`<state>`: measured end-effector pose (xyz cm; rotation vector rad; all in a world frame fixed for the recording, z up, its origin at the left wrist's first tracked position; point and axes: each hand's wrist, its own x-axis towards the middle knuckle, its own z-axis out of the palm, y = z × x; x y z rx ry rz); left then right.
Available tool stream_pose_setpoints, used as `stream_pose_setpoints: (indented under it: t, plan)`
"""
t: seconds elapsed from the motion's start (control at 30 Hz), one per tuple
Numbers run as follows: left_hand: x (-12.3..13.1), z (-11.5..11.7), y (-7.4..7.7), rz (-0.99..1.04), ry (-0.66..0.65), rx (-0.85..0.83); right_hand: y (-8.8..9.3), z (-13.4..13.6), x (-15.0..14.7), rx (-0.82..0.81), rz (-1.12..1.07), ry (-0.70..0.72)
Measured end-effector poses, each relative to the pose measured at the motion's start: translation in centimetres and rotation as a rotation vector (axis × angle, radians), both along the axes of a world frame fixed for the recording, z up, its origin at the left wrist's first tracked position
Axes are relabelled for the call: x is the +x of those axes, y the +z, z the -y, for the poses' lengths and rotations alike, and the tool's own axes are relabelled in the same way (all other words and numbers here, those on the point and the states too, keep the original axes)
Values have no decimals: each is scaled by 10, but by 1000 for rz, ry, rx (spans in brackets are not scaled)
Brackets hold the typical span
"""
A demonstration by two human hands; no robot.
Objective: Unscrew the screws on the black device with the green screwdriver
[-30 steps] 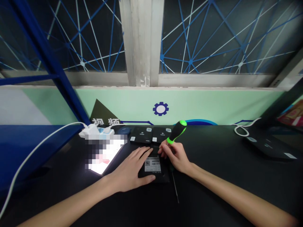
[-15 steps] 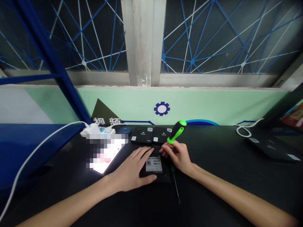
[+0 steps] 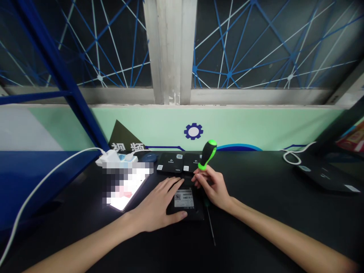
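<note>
A flat black box with a white label lies on the black table in front of me. My left hand rests flat on its left side, fingers spread, thumb along the near edge. My right hand pinches the shaft of a screwdriver with a black and green handle, held nearly upright over the far right corner of the box. A second, thin screwdriver lies on the table just right of the box.
Two more black boxes sit behind. A lit phone lies at left, near a white power strip with a white cable. Another black device and coiled white cable are at far right.
The green-handled screwdriver has tipped more upright, its handle swinging left. My left hand stays put on the box.
</note>
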<state>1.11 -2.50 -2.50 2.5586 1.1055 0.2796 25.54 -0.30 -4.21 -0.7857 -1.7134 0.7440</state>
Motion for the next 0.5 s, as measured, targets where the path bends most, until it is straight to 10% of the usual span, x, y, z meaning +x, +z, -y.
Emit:
stream_pose_setpoints:
  t: [0.5]
  plan:
    - [-1,0,0,6,-8,8,0,-1,-2,-36,-124,-13]
